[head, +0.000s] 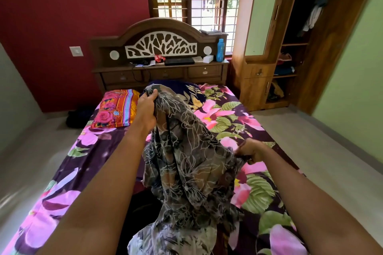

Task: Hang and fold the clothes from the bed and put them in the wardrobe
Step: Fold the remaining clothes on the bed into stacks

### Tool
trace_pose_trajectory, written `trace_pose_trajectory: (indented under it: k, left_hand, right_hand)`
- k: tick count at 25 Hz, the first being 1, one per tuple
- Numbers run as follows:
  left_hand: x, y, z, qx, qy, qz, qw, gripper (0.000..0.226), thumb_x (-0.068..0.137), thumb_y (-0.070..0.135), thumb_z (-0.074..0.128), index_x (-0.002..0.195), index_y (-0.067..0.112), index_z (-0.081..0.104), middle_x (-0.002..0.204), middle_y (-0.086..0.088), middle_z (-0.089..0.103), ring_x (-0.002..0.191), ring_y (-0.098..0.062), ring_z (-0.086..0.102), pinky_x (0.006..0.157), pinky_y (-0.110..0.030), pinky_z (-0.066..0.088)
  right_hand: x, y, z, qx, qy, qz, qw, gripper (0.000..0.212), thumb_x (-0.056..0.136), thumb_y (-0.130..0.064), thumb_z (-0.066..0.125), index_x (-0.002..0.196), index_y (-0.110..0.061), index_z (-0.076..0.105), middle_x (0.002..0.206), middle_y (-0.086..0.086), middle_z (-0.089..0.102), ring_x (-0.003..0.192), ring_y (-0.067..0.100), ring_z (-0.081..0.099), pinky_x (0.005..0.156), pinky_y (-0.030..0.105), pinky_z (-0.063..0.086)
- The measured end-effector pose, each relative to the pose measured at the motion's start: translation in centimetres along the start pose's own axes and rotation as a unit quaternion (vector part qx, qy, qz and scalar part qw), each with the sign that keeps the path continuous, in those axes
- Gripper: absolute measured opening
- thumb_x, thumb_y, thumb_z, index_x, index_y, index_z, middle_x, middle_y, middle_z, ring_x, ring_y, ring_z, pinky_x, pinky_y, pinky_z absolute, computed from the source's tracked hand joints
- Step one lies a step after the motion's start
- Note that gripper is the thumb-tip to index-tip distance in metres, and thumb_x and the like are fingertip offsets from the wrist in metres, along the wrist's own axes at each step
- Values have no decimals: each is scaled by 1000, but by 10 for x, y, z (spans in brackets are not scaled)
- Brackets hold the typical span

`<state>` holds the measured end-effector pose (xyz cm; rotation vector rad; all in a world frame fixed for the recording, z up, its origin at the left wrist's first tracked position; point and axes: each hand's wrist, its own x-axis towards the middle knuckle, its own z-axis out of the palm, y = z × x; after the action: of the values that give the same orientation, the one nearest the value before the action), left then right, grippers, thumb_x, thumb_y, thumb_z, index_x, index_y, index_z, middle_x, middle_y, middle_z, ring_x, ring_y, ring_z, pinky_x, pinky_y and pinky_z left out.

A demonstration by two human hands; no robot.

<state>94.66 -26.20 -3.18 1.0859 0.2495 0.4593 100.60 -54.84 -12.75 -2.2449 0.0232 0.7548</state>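
Observation:
A grey and brown leaf-patterned garment (pixel 186 163) hangs lifted over the bed (pixel 259 188), which wears a purple floral sheet. My left hand (pixel 147 107) grips its top edge, raised high. Lower and to the right, my right hand (pixel 250 151) pinches the garment's side edge. The lower end of the cloth drapes onto a dark piece of clothing (pixel 143 209) lying on the bed near me. The wardrobe (pixel 290 47) stands at the right with its door open; clothes hang inside and folded items sit on its shelves.
An orange floral pillow (pixel 116 107) and a dark blue pillow (pixel 190 91) lie at the bed's head. The wooden headboard shelf holds a blue bottle (pixel 220 50), a white box and a black flat device. A dark bundle (pixel 79 116) sits on the floor at the left.

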Motion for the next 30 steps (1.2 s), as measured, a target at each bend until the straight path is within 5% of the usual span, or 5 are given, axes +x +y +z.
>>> trace_pose_trajectory:
  k: [6, 9, 13, 20, 30]
  left_hand:
    - [-5, -4, 2, 22, -20, -14, 999, 20, 98, 15, 45, 116, 9, 52, 96, -9, 64, 82, -19, 65, 65, -32, 54]
    - [-6, -4, 2, 14, -14, -16, 1000, 18, 98, 15, 45, 113, 11, 54, 96, -9, 65, 83, -19, 65, 66, -32, 54]
    - [-8, -3, 1, 4, -4, -22, 1000, 17, 98, 14, 46, 112, 10, 54, 94, -8, 65, 81, -18, 65, 63, -31, 53]
    - [-12, 3, 14, 24, -23, -36, 999, 32, 96, 15, 48, 128, 9, 46, 104, -12, 62, 87, -21, 64, 66, -34, 54]
    - [-12, 13, 2, 14, -18, -17, 1000, 11, 97, 13, 47, 97, 13, 58, 88, -9, 65, 74, -18, 66, 67, -34, 55]
  right_hand:
    - [15, 9, 20, -153, -31, 68, 985, 7, 94, -12, 48, 93, -7, 52, 81, 5, 48, 78, 18, 47, 58, 26, 39]
    - [5, -2, 12, -152, 8, 16, 988, 6, 96, -15, 51, 97, -8, 52, 72, 3, 42, 61, 13, 39, 54, 23, 35]
    - [1, -15, -15, -3, 29, -19, 999, 24, 95, -20, 56, 78, -5, 51, 69, 6, 48, 58, 16, 48, 54, 31, 45]
    - [13, 2, 55, 142, -106, 46, 983, 34, 102, -29, 40, 95, 0, 56, 85, 12, 54, 73, 24, 56, 69, 40, 51]
    - [27, -12, 68, 409, -1, 22, 912, 20, 96, -19, 53, 76, -15, 53, 67, 1, 48, 56, 13, 42, 53, 27, 39]
